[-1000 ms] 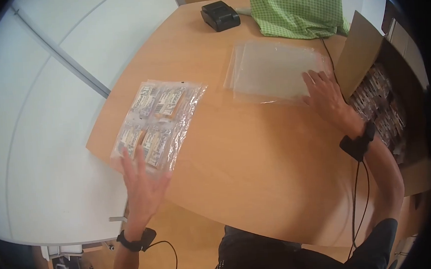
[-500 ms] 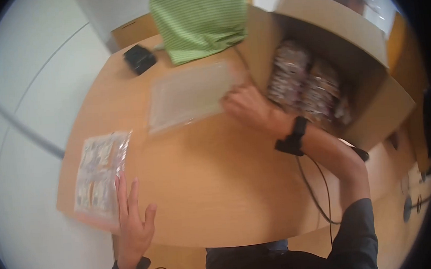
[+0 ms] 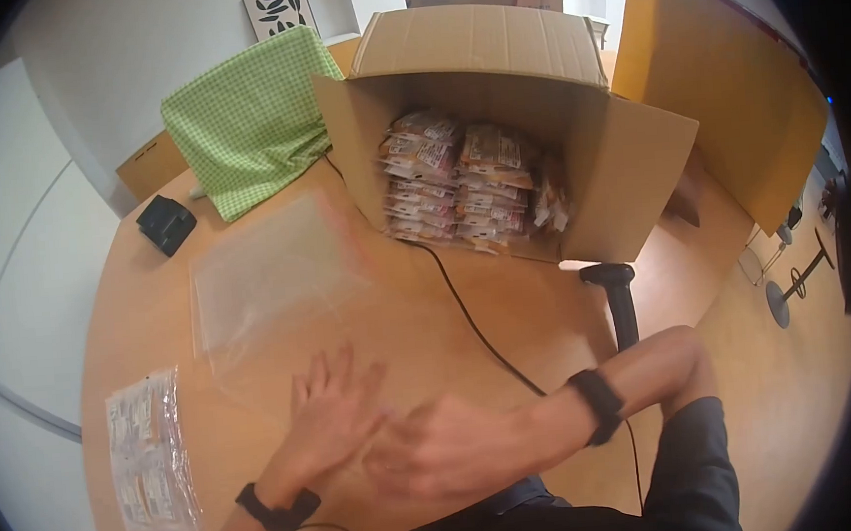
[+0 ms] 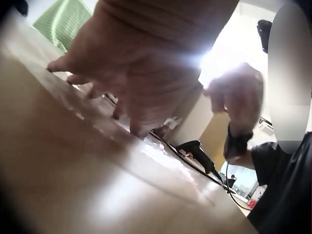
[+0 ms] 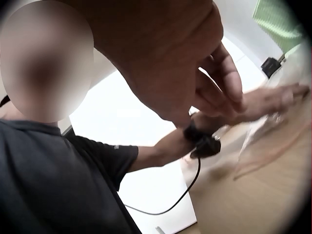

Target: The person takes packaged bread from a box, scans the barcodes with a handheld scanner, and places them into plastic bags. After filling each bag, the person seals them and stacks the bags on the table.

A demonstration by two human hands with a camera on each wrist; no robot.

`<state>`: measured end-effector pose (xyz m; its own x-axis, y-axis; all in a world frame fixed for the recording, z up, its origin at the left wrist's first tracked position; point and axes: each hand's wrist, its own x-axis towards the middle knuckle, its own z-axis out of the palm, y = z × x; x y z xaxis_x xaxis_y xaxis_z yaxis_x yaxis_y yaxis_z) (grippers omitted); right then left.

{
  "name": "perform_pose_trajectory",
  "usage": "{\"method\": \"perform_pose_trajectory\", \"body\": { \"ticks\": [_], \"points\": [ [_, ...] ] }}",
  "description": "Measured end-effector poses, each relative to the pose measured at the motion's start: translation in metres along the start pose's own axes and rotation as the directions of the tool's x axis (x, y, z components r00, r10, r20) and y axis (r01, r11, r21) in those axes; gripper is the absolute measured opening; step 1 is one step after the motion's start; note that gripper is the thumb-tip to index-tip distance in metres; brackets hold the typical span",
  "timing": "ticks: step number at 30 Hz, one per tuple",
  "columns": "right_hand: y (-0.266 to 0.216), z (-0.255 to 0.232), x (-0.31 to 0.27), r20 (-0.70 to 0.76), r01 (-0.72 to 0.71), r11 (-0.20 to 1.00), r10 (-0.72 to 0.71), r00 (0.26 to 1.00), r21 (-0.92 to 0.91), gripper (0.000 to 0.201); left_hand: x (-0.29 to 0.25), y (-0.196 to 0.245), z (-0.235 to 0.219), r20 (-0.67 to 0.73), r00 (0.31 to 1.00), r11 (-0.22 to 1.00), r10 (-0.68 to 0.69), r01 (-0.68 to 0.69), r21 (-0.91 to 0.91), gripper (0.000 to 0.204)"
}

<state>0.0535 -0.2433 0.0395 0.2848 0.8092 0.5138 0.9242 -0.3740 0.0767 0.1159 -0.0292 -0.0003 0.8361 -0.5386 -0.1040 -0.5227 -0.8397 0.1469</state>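
Palm down over the near part of the table, my left hand (image 3: 333, 420) has its fingers straight and spread. In the left wrist view those fingertips rest on clear plastic (image 4: 168, 161) lying on the table. Beyond it lie flat, see-through plastic bags (image 3: 268, 267). My right hand (image 3: 458, 446) is blurred, close beside the left one and nearer my body. Its fingers are loosely curled in the right wrist view, with nothing visible between them. To the left lies a clear bag (image 3: 149, 457) of several labelled packets.
An upturned cardboard box (image 3: 356, 122) stands open toward me, stacked with packets (image 3: 459, 184). A black handheld scanner (image 3: 621, 301) is at its right, and a cable (image 3: 474, 326) crosses the table. A green checked cloth (image 3: 248, 120) and a small black device (image 3: 166, 224) are behind.
My view has swung right toward the box. My left hand has left the packet bag and moved right onto clear plastic. The right hand has drawn back from the clear bags toward my body.
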Motion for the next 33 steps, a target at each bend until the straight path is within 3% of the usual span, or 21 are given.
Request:
{"method": "perform_pose_trajectory", "body": {
  "ticks": [2,3,5,7,9,11,13,14,15,16,18,19,20,22,23,25,26,29,30,32,33],
  "points": [
    [0.059,-0.029,-0.004,-0.206,-0.160,0.961,0.113,0.972,-0.225,0.017,-0.015,0.000,0.006,0.022,0.984,0.985,0.175,-0.175,-0.012,0.048],
    [0.096,-0.036,-0.014,-0.159,-0.292,0.880,0.249,0.955,-0.375,0.018,-0.027,-0.003,-0.002,0.043,0.975,0.968,0.217,-0.209,-0.141,0.049],
    [0.170,-0.055,-0.012,-0.360,-0.478,0.827,0.367,0.858,-0.296,0.021,-0.037,-0.004,-0.004,0.052,0.967,0.959,0.248,-0.237,-0.159,0.048],
    [0.230,-0.060,-0.018,-0.367,-0.638,0.686,0.526,0.767,-0.350,0.024,-0.046,-0.005,0.002,0.056,0.961,0.951,0.269,-0.256,-0.175,0.046],
    [0.288,-0.045,-0.034,-0.300,-0.629,0.662,0.553,0.777,-0.408,0.022,-0.048,-0.001,-0.002,0.049,0.959,0.946,0.280,-0.268,-0.180,0.047],
    [0.286,-0.045,-0.032,-0.337,-0.678,0.655,0.589,0.735,-0.334,0.021,-0.047,0.002,-0.006,0.049,0.955,0.943,0.292,-0.279,-0.182,0.050],
    [0.264,-0.049,-0.021,-0.400,-0.691,0.691,0.584,0.706,-0.212,0.018,-0.039,0.005,-0.012,-0.128,0.989,0.683,0.073,-0.143,-0.716,0.065],
    [0.223,-0.057,-0.015,-0.435,-0.661,0.731,0.547,0.716,-0.168,0.017,-0.032,0.007,-0.018,-0.133,0.989,0.676,0.068,-0.144,-0.723,0.065],
    [0.182,-0.061,-0.011,-0.457,-0.600,0.787,0.487,0.745,-0.140,0.016,-0.022,0.009,-0.026,-0.044,0.998,0.027,0.052,-0.045,-0.999,0.067],
    [0.143,-0.060,-0.014,-0.476,-0.537,0.837,0.432,0.766,-0.105,0.015,-0.015,0.012,-0.033,0.038,0.995,-0.636,0.096,0.091,-0.766,0.071],
    [0.093,-0.047,-0.037,-0.395,-0.229,0.936,0.110,0.912,-0.268,0.014,0.001,0.030,-0.050,-0.038,0.977,-0.718,0.210,0.128,-0.684,0.067],
    [0.061,-0.045,-0.044,-0.292,-0.201,0.925,0.105,0.951,-0.321,0.015,0.006,0.039,-0.051,-0.129,0.941,-0.775,0.314,0.176,-0.607,0.065],
    [0.032,-0.046,-0.050,-0.184,-0.171,0.914,0.109,0.977,-0.368,0.015,0.008,0.045,-0.043,-0.107,0.943,-0.785,0.315,0.196,-0.588,0.065],
    [0.000,-0.055,-0.072,-0.160,-0.251,0.929,0.214,0.964,-0.271,0.016,0.014,0.055,-0.027,0.018,0.995,-0.370,0.095,0.052,-0.928,0.055],
    [-0.011,-0.060,-0.085,-0.149,-0.314,0.930,0.290,0.946,-0.188,0.018,0.014,0.061,-0.028,-0.003,0.995,-0.337,0.095,0.030,-0.941,0.050],
    [-0.023,-0.066,-0.126,-0.360,-0.681,0.688,0.587,0.725,-0.251,0.023,0.018,0.055,-0.019,0.003,0.997,-0.318,0.079,0.028,-0.948,0.050],
    [-0.022,-0.066,-0.144,-0.483,-0.865,0.470,0.725,0.491,-0.174,0.033,0.019,0.052,-0.017,-0.003,0.998,-0.287,0.059,0.014,-0.958,0.050],
    [0.015,-0.066,-0.197,-0.445,-0.972,0.191,0.864,0.233,-0.138,0.042,0.021,0.047,-0.018,-0.031,0.997,-0.240,0.070,-0.013,-0.971,0.049],
    [0.031,-0.062,-0.211,-0.447,-0.973,0.186,0.866,0.227,-0.134,0.042,0.022,0.047,-0.017,-0.027,0.997,-0.235,0.074,-0.009,-0.972,0.049],
    [0.058,-0.059,-0.225,-0.265,-0.903,0.096,0.964,-0.020,0.419,0.055,0.025,0.048,-0.014,-0.029,0.997,-0.189,0.066,-0.016,-0.982,0.048],
    [0.060,-0.062,-0.223,-0.269,-0.903,0.095,0.963,-0.023,0.420,0.055,0.025,0.048,-0.013,-0.030,0.997,-0.187,0.071,-0.016,-0.982,0.048]
  ]
}}
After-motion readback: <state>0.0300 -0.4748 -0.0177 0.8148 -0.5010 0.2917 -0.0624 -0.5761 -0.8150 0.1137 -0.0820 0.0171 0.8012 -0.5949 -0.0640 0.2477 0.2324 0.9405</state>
